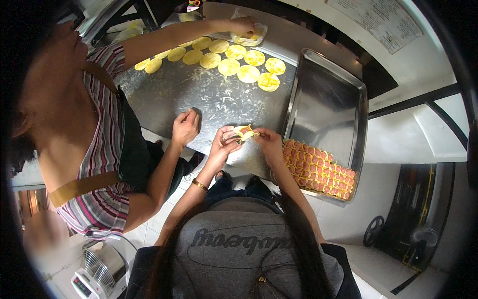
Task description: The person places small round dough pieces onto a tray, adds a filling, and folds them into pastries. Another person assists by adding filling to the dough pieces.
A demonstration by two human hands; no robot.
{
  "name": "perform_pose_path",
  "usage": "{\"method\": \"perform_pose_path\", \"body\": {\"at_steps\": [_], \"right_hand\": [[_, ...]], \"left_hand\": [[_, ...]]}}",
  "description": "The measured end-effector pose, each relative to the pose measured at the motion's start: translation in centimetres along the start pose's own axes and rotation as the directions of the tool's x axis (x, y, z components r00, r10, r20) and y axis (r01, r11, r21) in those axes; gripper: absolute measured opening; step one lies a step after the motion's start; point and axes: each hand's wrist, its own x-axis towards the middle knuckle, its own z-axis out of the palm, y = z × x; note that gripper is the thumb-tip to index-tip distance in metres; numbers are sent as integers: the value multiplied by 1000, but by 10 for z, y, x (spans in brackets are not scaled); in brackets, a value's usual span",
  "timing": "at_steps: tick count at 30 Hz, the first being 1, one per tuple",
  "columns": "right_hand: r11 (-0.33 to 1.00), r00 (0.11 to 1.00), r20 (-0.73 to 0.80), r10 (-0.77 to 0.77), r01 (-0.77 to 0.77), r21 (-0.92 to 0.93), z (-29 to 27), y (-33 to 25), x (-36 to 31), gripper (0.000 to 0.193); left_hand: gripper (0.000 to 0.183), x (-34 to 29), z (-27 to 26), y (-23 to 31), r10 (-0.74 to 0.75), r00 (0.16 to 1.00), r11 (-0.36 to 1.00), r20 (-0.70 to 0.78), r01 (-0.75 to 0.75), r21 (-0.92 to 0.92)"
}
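1. At the centre of the frame, a filled yellow dumpling wrapper [239, 135] is held above the table's near edge; even folds probably call for light pressure, with the pink filling [245, 130] kept central.
2. The left hand [222, 141] has its fingers loosely curled, thumb and fingertips closed on the wrapper's left side; the right hand [269, 140] pinches its right edge.
3. Right of centre, open-topped dumplings [318, 172] fill the lower end of a metal tray [326, 94].
4. Towards the top, flat yellow rounds [229, 67] lie on the steel table [199, 94].
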Motion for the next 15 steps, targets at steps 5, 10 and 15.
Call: {"method": "perform_pose_path", "body": {"at_steps": [5,10,15], "right_hand": [[994,994,103,-24,35,-108,-3,-3,-1,27],[924,980,125,-152,186,-333,2,4,-6,34],[842,986,127,-112,162,-515,0,17,-2,29]], "left_hand": [[19,13,-30,-20,-40,997,974,64,24,227],[12,21,-35,-43,278,940,840,199,-338,425],[17,18,-37,-48,203,959,702,200,-284,653]]}}
